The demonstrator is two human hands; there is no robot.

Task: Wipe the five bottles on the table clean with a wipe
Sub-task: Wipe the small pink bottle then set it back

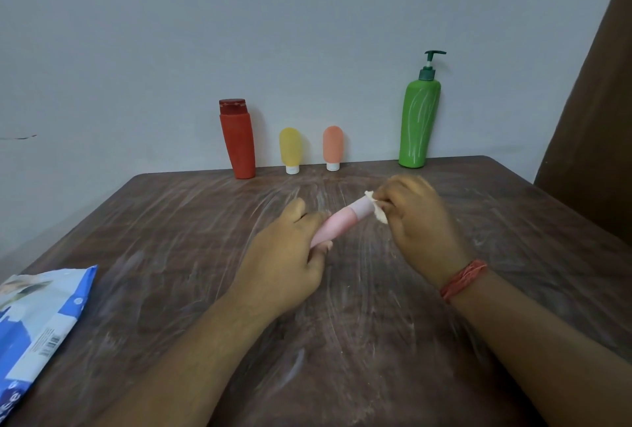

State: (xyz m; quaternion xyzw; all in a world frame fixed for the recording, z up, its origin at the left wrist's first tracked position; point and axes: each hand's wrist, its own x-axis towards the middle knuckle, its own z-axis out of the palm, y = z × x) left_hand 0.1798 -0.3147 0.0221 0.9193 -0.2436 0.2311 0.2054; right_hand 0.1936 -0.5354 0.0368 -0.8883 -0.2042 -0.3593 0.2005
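Observation:
A small pink bottle (342, 221) is held tilted above the middle of the table, with my left hand (290, 255) gripping its lower end. My right hand (417, 221) pinches a crumpled white wipe (378, 212) against the bottle's pale cap end. Along the back edge of the table, against the wall, stand a red bottle (237, 139), a yellow tube bottle (290, 149), an orange tube bottle (332, 147) and a tall green pump bottle (419, 122).
A blue and white pack of wipes (37, 327) lies at the table's front left corner. The brown table (342, 341) shows streaky wipe marks. A brown curtain (595, 118) hangs at the right. A grey wall runs close behind the bottles.

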